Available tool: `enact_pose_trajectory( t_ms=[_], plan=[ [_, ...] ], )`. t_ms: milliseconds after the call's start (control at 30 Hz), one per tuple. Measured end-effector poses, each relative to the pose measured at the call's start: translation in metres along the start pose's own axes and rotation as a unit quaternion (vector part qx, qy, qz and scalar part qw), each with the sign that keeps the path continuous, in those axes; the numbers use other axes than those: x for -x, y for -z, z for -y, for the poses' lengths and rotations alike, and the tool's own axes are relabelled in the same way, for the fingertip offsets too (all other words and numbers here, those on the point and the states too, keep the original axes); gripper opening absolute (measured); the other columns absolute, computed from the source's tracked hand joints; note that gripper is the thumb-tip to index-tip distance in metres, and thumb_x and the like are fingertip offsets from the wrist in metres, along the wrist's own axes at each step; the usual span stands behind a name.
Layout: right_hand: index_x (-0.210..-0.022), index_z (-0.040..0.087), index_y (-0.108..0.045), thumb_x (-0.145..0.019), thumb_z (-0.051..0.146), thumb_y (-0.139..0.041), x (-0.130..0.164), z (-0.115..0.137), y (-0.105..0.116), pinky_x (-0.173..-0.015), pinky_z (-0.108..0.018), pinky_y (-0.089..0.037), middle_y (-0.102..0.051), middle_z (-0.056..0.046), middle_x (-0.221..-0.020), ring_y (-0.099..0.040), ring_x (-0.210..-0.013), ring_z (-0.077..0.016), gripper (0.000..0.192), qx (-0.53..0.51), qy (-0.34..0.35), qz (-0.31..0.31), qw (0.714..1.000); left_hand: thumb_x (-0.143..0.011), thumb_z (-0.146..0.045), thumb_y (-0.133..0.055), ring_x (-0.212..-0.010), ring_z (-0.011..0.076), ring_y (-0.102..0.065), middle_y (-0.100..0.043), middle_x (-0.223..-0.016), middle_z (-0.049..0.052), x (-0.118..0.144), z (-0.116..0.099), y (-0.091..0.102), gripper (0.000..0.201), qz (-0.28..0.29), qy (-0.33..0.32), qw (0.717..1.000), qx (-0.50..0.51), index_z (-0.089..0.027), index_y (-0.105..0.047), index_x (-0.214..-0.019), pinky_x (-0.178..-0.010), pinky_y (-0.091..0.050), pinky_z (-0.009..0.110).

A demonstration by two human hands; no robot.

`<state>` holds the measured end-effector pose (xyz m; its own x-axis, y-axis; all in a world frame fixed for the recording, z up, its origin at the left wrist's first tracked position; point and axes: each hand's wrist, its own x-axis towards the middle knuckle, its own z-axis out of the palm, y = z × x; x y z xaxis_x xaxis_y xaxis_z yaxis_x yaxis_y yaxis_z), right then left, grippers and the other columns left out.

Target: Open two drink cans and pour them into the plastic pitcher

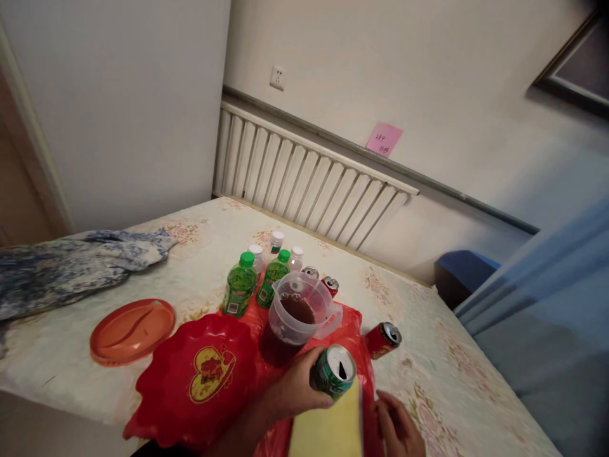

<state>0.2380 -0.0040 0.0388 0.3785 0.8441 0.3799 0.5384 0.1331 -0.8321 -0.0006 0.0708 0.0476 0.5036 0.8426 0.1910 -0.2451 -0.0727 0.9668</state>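
Observation:
My left hand (295, 387) is wrapped round a green soda can (333, 374), its opened top facing up toward me. Just beyond it stands a clear plastic measuring jug (288, 330) with dark brown liquid inside and its handle to the right. My right hand (399, 426) is low at the right, fingers loosely bent and apart, with nothing visible in them. A flat yellow sheet (328, 425) lies below the can. Beyond my right hand, a red can (383, 341) with an opened top stands tilted in view on the tablecloth.
A red scalloped tray (166, 387) and an orange divided plate (124, 333) lie left. Two green-capped bottles (239, 289), several small clear bottles (295, 259) and two cans (330, 285) stand behind the jug. Red plastic (354, 320) lies beneath. Patterned cloth (85, 266) is far left.

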Motion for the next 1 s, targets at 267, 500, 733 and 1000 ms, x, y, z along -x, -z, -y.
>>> enact_pose_trajectory(
  t_ms=[267, 500, 733, 1000],
  plan=[
    [-0.100, 0.017, -0.071, -0.085, 0.052, -0.066, -0.091, 0.090, -0.027, -0.068, -0.032, -0.053, -0.071, -0.006, -0.079, -0.065, -0.070, -0.0203, 0.038, -0.079, 0.020, 0.118, 0.990, -0.056, -0.009, -0.075, -0.110, 0.0259, -0.061, -0.066, -0.122, 0.004, 0.000, -0.013, -0.001, 0.078, 0.004, 0.008, 0.998, -0.060, -0.022, -0.056, -0.130, -0.093, -0.049, 0.033],
    [-0.101, 0.019, -0.070, -0.087, 0.066, -0.054, -0.121, 0.111, -0.077, -0.084, -0.035, -0.052, -0.074, -0.008, -0.098, -0.066, -0.091, -0.0231, 0.051, -0.159, 0.034, 0.288, 0.944, -0.057, -0.013, -0.077, -0.106, 0.0271, -0.060, -0.066, -0.118, 0.004, 0.005, -0.021, 0.002, 0.072, 0.013, 0.011, 0.994, -0.104, -0.022, -0.059, -0.126, -0.091, -0.049, 0.035],
    [-0.064, 0.023, -0.061, -0.090, 0.066, -0.047, -0.128, 0.119, -0.101, -0.069, -0.033, -0.045, -0.060, -0.002, -0.064, -0.054, -0.064, -0.0191, 0.052, -0.212, 0.010, 0.409, 0.888, -0.057, -0.018, -0.078, -0.108, 0.0276, -0.059, -0.065, -0.120, 0.004, 0.007, -0.026, 0.000, 0.074, 0.015, 0.031, 0.989, -0.140, -0.024, -0.057, -0.127, -0.095, -0.048, 0.038],
    [-0.055, 0.023, -0.045, -0.086, 0.052, -0.060, -0.126, 0.131, -0.115, -0.054, -0.028, -0.029, -0.033, 0.007, -0.049, -0.027, -0.049, -0.0113, 0.045, -0.296, -0.071, 0.447, 0.841, -0.055, -0.019, -0.083, -0.107, 0.0277, -0.061, -0.066, -0.119, 0.005, 0.007, -0.022, 0.000, 0.074, 0.008, 0.016, 0.985, -0.169, -0.026, -0.060, -0.125, -0.092, -0.049, 0.037]
  ],
)
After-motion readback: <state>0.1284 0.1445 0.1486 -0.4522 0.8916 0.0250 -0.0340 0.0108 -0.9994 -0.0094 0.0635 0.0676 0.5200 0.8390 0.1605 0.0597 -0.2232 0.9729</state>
